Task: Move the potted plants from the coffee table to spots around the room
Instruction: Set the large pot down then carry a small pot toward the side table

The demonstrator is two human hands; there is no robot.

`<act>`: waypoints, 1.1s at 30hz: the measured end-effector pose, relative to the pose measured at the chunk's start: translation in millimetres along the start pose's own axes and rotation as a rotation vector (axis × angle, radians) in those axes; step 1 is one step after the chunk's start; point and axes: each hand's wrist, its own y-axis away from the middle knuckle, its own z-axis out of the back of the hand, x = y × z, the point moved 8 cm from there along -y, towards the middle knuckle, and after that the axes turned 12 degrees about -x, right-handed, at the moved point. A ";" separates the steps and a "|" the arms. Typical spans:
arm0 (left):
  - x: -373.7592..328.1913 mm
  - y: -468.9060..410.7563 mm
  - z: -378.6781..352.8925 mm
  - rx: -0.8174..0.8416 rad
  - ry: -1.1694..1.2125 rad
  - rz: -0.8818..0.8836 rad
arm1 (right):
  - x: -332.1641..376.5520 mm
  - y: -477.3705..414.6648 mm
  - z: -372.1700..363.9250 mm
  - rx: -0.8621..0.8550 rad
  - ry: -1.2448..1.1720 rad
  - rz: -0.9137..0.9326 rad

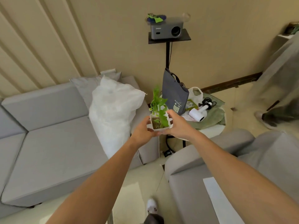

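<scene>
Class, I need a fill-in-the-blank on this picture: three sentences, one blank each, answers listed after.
1. Both hands hold a white ____ with a green plant.
2. The projector sits on a black ____.
3. The sofa is ____ in colour.

Answers: pot; shelf; grey

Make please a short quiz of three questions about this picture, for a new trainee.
1. True or false: both hands hold the white square pot.
2. What stands on the black shelf by the wall?
A. lamp B. projector C. radio
3. The grey tote bag hangs from the stand's ____.

Key
1. True: left hand and right hand grip opposite sides.
2. B, the projector.
3. Pole.
</scene>
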 end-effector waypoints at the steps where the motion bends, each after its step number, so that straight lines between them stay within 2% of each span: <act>1: 3.0 -16.6 -8.5 0.005 -0.002 -0.002 | -11.7 -14.2 2.1 -0.011 0.005 -0.013; 11: 72.1 -184.9 -101.0 0.070 0.004 0.051 | -169.3 -153.3 -4.9 -0.101 -0.016 -0.185; 17: 138.9 -247.2 -157.5 0.104 -0.051 0.071 | -256.7 -199.0 -19.4 -0.108 0.042 -0.183; 26: 239.8 -290.5 -242.3 0.091 -0.048 0.179 | -395.9 -223.1 -48.8 -0.109 -0.022 -0.217; 33: 276.6 -296.1 -271.6 0.090 -0.100 0.241 | -452.3 -219.5 -65.8 -0.103 -0.038 -0.285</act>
